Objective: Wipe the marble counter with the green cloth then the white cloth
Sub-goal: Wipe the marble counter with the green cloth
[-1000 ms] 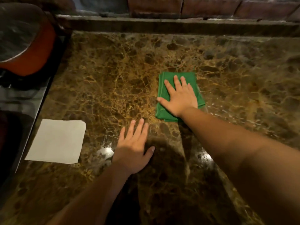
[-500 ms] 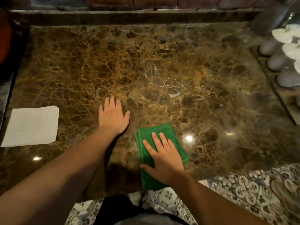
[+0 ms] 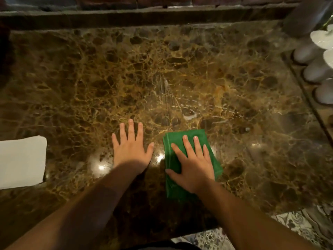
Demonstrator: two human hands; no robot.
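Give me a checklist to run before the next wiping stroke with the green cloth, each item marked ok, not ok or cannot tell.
1. Right hand flat on the green cloth: ok.
2. Green cloth folded and lying flat on the marble counter: ok.
3. Left hand braced on the counter, off the cloth: ok.
4. Counter ahead of the cloth free of objects: ok.
5. White cloth in place at the left for the second pass: ok.
6. Whole counter already wiped with green: cannot tell.

The polished marble tabletop [image 3: 180,69] is dark brown, webbed with golden veins. The folded terry cloth [image 3: 173,159] is deep green; the flat square cloth [image 3: 19,161] plain white. The floor tiles [image 3: 297,224] carry grey-and-white floral patterns.
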